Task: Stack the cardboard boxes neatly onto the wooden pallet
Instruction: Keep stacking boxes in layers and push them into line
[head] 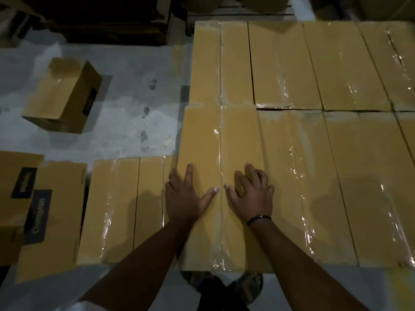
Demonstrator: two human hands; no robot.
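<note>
Presses left hand and right hand flat, fingers spread, onto the top of the cardboard box directly beneath; grips nothing; sets thumbs nearly together over the tape seam. Beyond the fingertips and right of the right hand, finds a layer of taped boxes edge to edge at one height; judges that tier largely done. Left of the left hand, notes a lower row; further left, labelled cartons and one loose box on the floor, well apart, apparently awaiting stacking. Cannot see the wooden pallet; presumably under the load.
</note>
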